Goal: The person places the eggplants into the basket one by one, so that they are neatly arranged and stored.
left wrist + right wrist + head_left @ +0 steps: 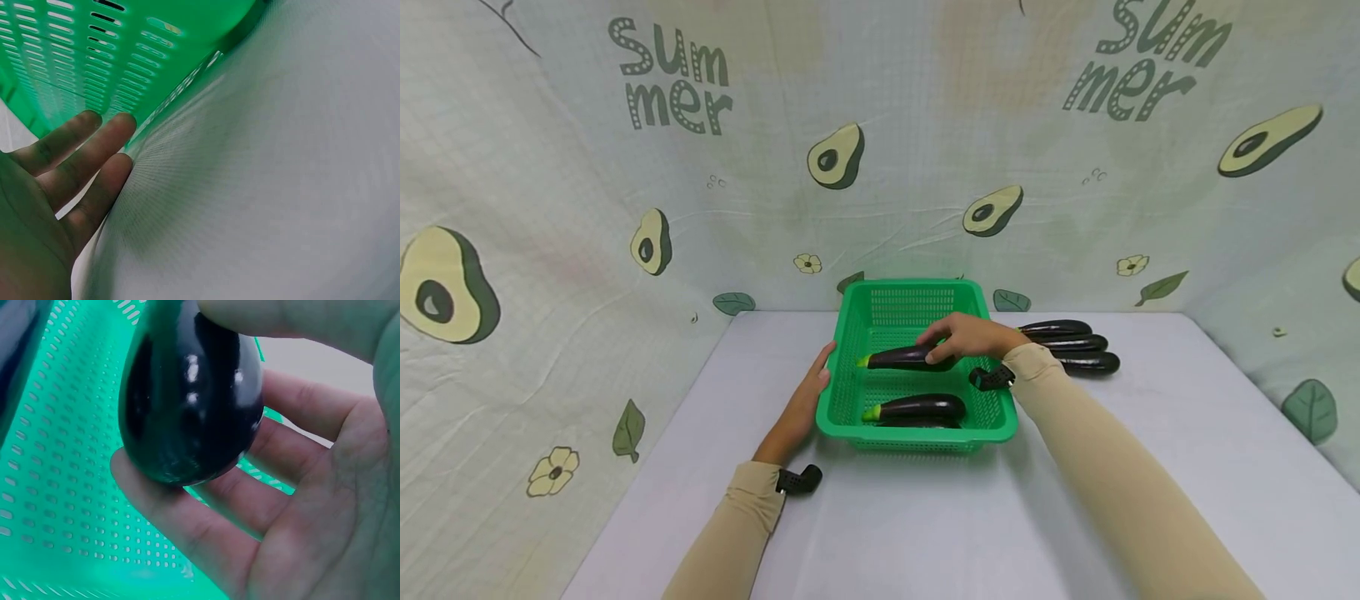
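Note:
My right hand (970,337) grips a dark purple eggplant (898,358) by its thick end, above the floor of a green plastic basket (917,433). Its green stem end points left. In the right wrist view, thumb and fingers wrap the glossy round end of the eggplant (190,400). Two more eggplants (925,407) lie side by side at the near end of the basket, the nearer one mostly hidden by the rim. My left hand (805,400) rests along the basket's left side, its fingers straight; in the left wrist view the fingertips (125,125) are against the slotted wall.
Several eggplants (1078,343) lie together on the white tabletop (1150,467), right of the basket, partly behind my right forearm. A cloth backdrop (910,92) printed with avocados and lettering hangs behind the table and along its sides.

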A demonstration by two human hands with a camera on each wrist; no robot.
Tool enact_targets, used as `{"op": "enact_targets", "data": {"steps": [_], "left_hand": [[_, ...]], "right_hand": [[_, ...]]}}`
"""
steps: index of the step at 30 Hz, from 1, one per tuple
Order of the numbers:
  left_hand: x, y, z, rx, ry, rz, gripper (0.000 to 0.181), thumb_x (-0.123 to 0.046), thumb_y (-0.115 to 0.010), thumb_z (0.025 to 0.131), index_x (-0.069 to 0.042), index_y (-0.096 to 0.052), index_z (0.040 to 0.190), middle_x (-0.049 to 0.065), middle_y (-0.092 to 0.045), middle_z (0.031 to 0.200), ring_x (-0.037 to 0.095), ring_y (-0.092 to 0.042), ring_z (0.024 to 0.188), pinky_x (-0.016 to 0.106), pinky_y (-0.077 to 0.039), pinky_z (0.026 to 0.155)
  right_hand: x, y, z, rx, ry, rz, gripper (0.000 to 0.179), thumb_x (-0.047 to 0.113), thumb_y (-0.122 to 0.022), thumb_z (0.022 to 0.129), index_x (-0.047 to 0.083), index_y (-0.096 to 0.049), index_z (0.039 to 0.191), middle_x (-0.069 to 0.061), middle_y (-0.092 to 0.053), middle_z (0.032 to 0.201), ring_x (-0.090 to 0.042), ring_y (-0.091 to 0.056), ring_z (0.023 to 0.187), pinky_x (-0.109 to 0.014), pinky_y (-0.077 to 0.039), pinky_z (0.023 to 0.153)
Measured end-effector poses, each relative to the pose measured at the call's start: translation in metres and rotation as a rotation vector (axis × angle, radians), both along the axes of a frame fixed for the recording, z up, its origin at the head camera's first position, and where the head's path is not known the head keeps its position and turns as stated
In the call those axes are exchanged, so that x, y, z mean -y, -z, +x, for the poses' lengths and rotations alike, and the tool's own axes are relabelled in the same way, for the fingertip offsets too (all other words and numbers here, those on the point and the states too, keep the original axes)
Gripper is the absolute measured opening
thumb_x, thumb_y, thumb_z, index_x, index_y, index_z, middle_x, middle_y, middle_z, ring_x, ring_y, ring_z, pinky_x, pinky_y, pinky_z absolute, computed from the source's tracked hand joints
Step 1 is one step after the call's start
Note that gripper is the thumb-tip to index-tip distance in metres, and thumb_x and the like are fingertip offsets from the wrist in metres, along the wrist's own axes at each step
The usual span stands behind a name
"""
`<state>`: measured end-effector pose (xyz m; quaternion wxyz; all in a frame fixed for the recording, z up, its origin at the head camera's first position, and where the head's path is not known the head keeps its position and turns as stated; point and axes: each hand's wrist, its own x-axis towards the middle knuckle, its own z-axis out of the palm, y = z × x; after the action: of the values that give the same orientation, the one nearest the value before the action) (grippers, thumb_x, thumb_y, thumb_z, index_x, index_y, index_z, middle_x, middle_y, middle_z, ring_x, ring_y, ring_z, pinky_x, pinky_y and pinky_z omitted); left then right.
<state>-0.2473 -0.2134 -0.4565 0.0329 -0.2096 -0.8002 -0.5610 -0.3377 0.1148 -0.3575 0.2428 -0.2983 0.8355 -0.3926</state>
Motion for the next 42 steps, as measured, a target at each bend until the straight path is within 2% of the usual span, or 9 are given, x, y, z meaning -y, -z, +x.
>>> {"op": "enact_targets", "data": {"steps": [4, 6, 8, 14, 20, 28, 36, 38, 42], "left_hand": [[-0.003, -0.02, 0.011, 0.012, 0.022, -0.014, 0.055, -0.022, -0.022, 0.11, -0.009, -0.008, 0.162, 0.016, -0.008, 0.166, 0.035, -0.007, 0.151, 0.061, -0.011, 0.117], [-0.004, -0.027, 0.015, 0.014, 0.025, -0.027, 0.056, -0.022, -0.022, 0.11, -0.006, -0.008, 0.162, 0.018, -0.008, 0.166, 0.037, -0.008, 0.151, 0.061, -0.013, 0.116], [-0.003, -0.023, 0.012, 0.013, 0.022, -0.03, 0.055, -0.021, -0.021, 0.11, -0.007, -0.008, 0.162, 0.017, -0.007, 0.166, 0.035, -0.008, 0.151, 0.06, -0.012, 0.117], [0.001, 0.005, -0.004, -0.006, -0.008, -0.01, 0.055, -0.028, -0.02, 0.111, -0.017, -0.009, 0.163, 0.011, -0.007, 0.167, 0.032, -0.006, 0.152, 0.06, -0.008, 0.117], [0.002, 0.012, -0.007, -0.024, -0.024, 0.005, 0.057, -0.042, -0.024, 0.11, -0.024, -0.014, 0.163, 0.004, -0.011, 0.167, 0.027, -0.008, 0.152, 0.058, -0.009, 0.118], [0.003, 0.013, -0.006, -0.02, -0.022, 0.008, 0.056, -0.042, -0.024, 0.11, -0.027, -0.013, 0.163, 0.005, -0.011, 0.167, 0.028, -0.009, 0.152, 0.06, -0.009, 0.117], [0.003, 0.009, -0.004, 0.008, -0.017, 0.021, 0.055, -0.035, -0.022, 0.111, -0.022, -0.012, 0.163, 0.009, -0.01, 0.167, 0.03, -0.009, 0.151, 0.06, -0.01, 0.117], [0.002, 0.006, -0.003, 0.017, -0.009, 0.015, 0.054, -0.03, -0.021, 0.111, -0.02, -0.01, 0.163, 0.01, -0.008, 0.167, 0.031, -0.007, 0.151, 0.06, -0.009, 0.117], [-0.001, -0.012, 0.006, 0.025, 0.018, -0.008, 0.055, -0.023, -0.021, 0.111, -0.01, -0.007, 0.162, 0.016, -0.007, 0.166, 0.034, -0.006, 0.151, 0.059, -0.01, 0.117]], "right_hand": [[0.003, 0.0, 0.001, -0.065, -0.021, 0.061, 0.048, 0.022, -0.074, 0.091, 0.006, -0.064, 0.135, -0.011, -0.063, 0.131, -0.023, -0.061, 0.115, -0.041, -0.053, 0.092], [0.005, 0.0, 0.001, -0.091, -0.03, 0.087, 0.047, 0.022, -0.074, 0.091, 0.005, -0.064, 0.134, -0.011, -0.064, 0.13, -0.025, -0.06, 0.118, -0.042, -0.051, 0.094], [0.006, 0.001, 0.002, -0.109, -0.038, 0.107, 0.047, 0.021, -0.074, 0.091, 0.005, -0.065, 0.133, -0.011, -0.064, 0.13, -0.026, -0.059, 0.12, -0.043, -0.05, 0.096], [0.008, 0.004, 0.004, -0.143, -0.065, 0.143, 0.045, 0.021, -0.073, 0.091, 0.004, -0.065, 0.132, -0.011, -0.065, 0.13, -0.027, -0.059, 0.121, -0.042, -0.05, 0.096], [0.009, 0.007, 0.006, -0.214, -0.093, 0.195, 0.047, 0.021, -0.074, 0.09, -0.001, -0.065, 0.131, -0.013, -0.066, 0.127, -0.029, -0.059, 0.119, -0.044, -0.05, 0.096], [0.013, 0.007, 0.007, -0.241, -0.103, 0.256, 0.046, 0.021, -0.074, 0.089, 0.001, -0.065, 0.13, -0.013, -0.065, 0.127, -0.029, -0.059, 0.12, -0.046, -0.049, 0.098], [0.018, 0.01, 0.005, -0.257, -0.126, 0.32, 0.044, 0.021, -0.074, 0.089, 0.003, -0.067, 0.129, -0.01, -0.068, 0.121, -0.025, -0.063, 0.112, -0.044, -0.051, 0.095], [0.019, 0.011, 0.004, -0.244, -0.125, 0.333, 0.044, 0.021, -0.074, 0.089, 0.003, -0.068, 0.128, -0.01, -0.069, 0.12, -0.025, -0.065, 0.11, -0.043, -0.052, 0.094], [0.019, 0.012, 0.004, -0.23, -0.122, 0.352, 0.043, 0.02, -0.074, 0.088, 0.002, -0.068, 0.126, -0.012, -0.07, 0.119, -0.025, -0.066, 0.108, -0.042, -0.052, 0.093]]}}
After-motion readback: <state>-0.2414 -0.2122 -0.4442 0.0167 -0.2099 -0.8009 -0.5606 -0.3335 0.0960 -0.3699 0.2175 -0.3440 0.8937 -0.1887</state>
